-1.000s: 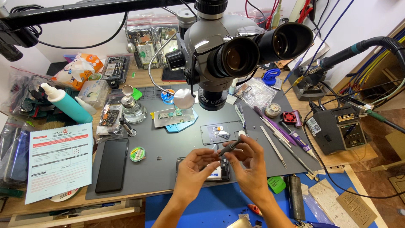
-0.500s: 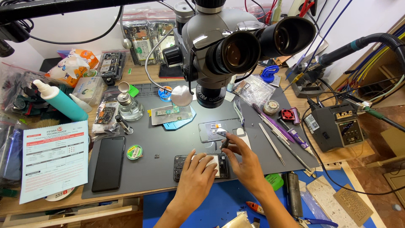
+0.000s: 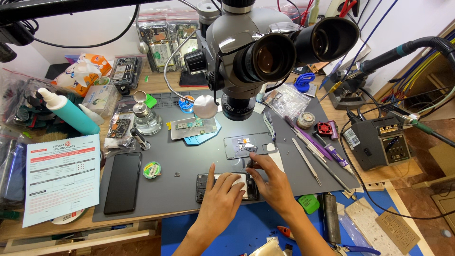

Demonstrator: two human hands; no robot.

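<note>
Head view: both hands, left hand (image 3: pixel 222 201) & right hand (image 3: pixel 274 182), rest on opened phone (image 3: pixel 204 186).

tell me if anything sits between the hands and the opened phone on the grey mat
Nothing visible does. The left hand already lies flat on the opened phone, and the right hand rests at its right end, fingertips reaching toward the grey back cover just beyond. The microscope hangs above, apart.
</note>
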